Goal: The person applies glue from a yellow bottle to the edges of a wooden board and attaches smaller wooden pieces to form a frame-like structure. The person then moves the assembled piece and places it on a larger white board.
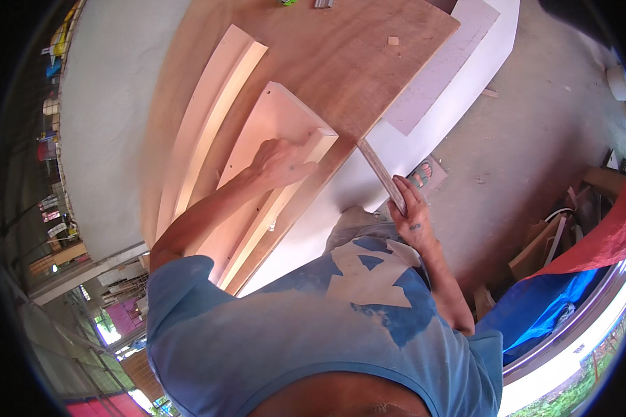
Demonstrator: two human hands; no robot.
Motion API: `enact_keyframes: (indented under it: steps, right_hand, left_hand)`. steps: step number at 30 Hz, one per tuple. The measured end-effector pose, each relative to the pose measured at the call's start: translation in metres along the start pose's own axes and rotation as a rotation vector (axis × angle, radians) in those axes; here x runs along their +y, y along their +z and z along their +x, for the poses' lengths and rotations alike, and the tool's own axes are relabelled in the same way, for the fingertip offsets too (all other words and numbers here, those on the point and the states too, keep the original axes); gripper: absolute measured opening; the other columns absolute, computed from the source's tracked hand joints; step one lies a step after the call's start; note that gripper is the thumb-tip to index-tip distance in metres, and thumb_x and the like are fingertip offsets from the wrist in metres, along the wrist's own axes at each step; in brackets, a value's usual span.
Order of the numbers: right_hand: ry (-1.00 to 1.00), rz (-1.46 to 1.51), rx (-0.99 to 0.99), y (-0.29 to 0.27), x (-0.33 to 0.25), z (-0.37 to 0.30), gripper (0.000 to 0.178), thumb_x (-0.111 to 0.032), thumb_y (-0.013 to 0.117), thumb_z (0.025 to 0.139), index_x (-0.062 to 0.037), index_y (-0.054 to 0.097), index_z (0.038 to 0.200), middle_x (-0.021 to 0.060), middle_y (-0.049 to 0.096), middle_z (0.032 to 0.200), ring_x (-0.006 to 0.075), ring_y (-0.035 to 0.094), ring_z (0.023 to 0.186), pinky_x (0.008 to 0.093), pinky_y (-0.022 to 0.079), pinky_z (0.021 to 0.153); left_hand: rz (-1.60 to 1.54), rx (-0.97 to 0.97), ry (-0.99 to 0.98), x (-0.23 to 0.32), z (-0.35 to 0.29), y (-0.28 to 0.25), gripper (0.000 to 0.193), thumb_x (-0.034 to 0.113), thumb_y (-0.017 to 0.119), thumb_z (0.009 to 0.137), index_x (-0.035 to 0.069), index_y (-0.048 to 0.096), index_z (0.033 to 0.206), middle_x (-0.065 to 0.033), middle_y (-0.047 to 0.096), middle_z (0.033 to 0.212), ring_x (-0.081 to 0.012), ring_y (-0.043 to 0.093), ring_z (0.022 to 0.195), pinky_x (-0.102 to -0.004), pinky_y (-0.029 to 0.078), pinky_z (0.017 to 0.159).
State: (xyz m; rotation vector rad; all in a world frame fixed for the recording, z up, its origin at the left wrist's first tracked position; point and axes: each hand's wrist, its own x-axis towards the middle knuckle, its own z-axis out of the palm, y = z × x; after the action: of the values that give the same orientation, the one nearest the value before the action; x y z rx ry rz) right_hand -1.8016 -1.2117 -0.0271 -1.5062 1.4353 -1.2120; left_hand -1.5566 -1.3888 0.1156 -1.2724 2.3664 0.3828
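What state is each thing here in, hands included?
Left hand: fingers curled, touching the nearer panel; grip unclear.
Right hand: closed around the wooden strip.
Wooden strip: held by one end, other end by the tabletop's edge.
Nearer panel: lying on the tabletop.
Farther panel: lying there too, untouched.
Tabletop: bearing both panels.
Small wooden square: lying loose.
Blue sheet: draped, creased.

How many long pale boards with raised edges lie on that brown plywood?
2: the left board, and the right board beneath the left hand. The left forearm hides part of the right board.
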Motion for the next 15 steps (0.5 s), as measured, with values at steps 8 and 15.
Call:
enact_keyframes:
  steps: [8, 15]
  right_hand:
    - [-0.312, -0.299, 0.029, 0.079, -0.048, 0.084, 0.042, -0.010, 0.068, 0.080, 0.0053, 0.061, 0.118, 0.0185, 0.061, 0.108, 0.0376, 0.061, 0.101, 0.0433, 0.053, 0.080]
    - [-0.353, -0.350, -0.024, 0.191, -0.028, 0.119, 0.031, -0.009, 0.063, 0.077, 0.0047, 0.061, 0.105, 0.0182, 0.056, 0.106, 0.0362, 0.055, 0.098, 0.0454, 0.048, 0.083]
  left_hand:
    - [0.015, 0.006, -0.130, -0.014, -0.067, -0.086, 0.042, 0.040, 0.077, 0.078, -0.001, 0.071, 0.072, -0.0186, 0.065, 0.063, -0.0335, 0.067, 0.062, -0.0410, 0.053, 0.061]
    - [0.082, -0.050, -0.146, -0.010, -0.048, -0.071, 0.047, 0.043, 0.070, 0.079, -0.003, 0.069, 0.067, -0.0189, 0.063, 0.059, -0.0336, 0.066, 0.059, -0.0425, 0.052, 0.059]
